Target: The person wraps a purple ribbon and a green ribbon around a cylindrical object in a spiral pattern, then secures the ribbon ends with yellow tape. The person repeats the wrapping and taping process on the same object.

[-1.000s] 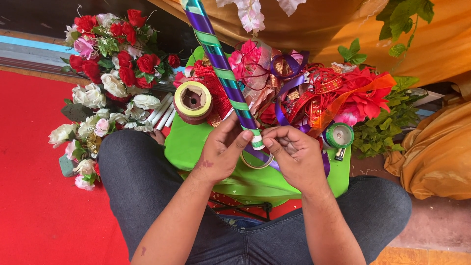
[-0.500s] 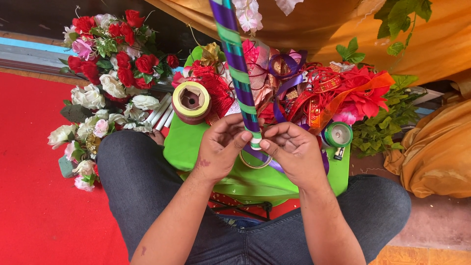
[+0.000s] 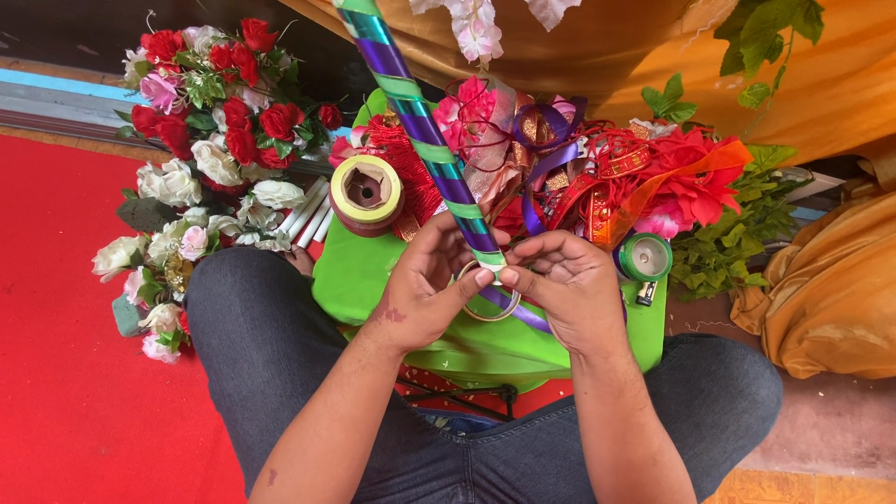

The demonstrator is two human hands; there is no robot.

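Both forearms come up from the bottom edge and meet over a green stool [image 3: 373, 280] that stands between the person's knees. The left hand [image 3: 425, 285] is curled, palm toward the right, its thumb and forefinger closed on the lower end of a stick [image 3: 420, 126] wound in green and purple ribbon. The right hand [image 3: 565, 285] faces it, knuckles up, fingers bent inward — its fingertips pinch the same end of the stick, so the two thumbs almost touch. The stick rises at a slant from the hands to the top edge, leaning left. Just under the fingers a thin ring [image 3: 487, 303] lies on the stool, partly hidden by both hands.

A tape roll [image 3: 366, 191] sits on the stool's far left corner, a green spool [image 3: 644, 257] near the right hand. Behind them — a heap of red and purple ribbons [image 3: 607, 177]. Artificial flowers [image 3: 210, 140] lie on the red carpet [image 3: 65, 355] beside the left knee.
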